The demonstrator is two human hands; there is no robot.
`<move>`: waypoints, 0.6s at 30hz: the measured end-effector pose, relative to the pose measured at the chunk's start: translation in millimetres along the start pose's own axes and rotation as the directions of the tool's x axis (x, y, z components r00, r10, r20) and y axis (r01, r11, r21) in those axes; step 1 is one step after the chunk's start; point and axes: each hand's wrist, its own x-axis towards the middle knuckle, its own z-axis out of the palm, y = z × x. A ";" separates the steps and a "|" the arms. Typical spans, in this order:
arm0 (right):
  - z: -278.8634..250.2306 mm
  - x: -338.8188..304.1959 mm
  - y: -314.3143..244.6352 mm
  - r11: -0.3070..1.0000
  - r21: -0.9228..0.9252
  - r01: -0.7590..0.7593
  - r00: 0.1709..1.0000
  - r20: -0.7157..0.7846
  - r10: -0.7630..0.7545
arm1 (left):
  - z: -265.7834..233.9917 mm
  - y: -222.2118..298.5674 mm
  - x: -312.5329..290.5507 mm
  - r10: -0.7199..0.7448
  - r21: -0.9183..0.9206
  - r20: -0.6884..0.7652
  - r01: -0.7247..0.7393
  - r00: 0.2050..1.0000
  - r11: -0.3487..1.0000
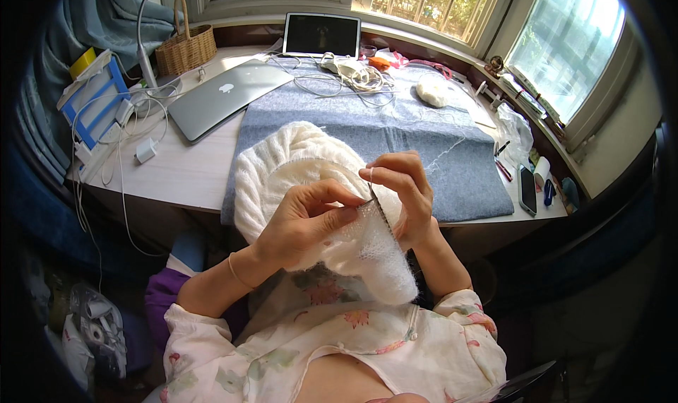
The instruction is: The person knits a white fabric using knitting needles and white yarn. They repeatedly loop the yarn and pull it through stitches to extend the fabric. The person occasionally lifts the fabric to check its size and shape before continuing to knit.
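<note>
A fluffy white piece of knitting [378,255] hangs between my hands, with a larger cream part [293,145] bunched on the table's near edge. Stitches line a thin dark knitting needle [382,211] along its upper right edge. My left hand [311,216] pinches the work near the needle's tip, thumb and forefinger close together. Beside it, my right hand [406,191] is curled around the knitting and needle, its forefinger raised with a strand of white yarn at the fingertip. The palm side of my right hand is partly hidden by the knitting.
A blue-grey cloth [452,180] covers the table's middle. A closed silver laptop [226,96], a tablet [322,36], coiled white cables [360,74] and a white yarn ball [432,92] lie beyond. At right is a phone [527,189]; at left, a wicker basket [187,46] and chargers [145,151].
</note>
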 end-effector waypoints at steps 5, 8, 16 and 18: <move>-8.2 -10.8 1.3 0.954 -0.278 0.111 0.963 -0.208 -0.173 | -2.2 7.2 1.2 0.127 0.086 -0.022 -0.125 0.992 0.988; -8.0 -8.1 -4.3 0.954 -0.283 0.097 0.965 -0.209 -0.160 | -1.9 9.7 0.4 0.142 0.110 -0.062 -0.135 0.988 0.985; -7.5 -1.3 -8.2 0.985 -0.168 0.030 0.981 -0.185 -0.062 | -3.2 11.0 0.5 0.156 0.131 -0.065 -0.146 0.986 0.981; -7.5 0.6 -10.1 0.989 -0.145 0.021 0.984 -0.172 -0.046 | -3.6 9.5 0.8 0.157 0.108 -0.063 -0.150 0.986 0.983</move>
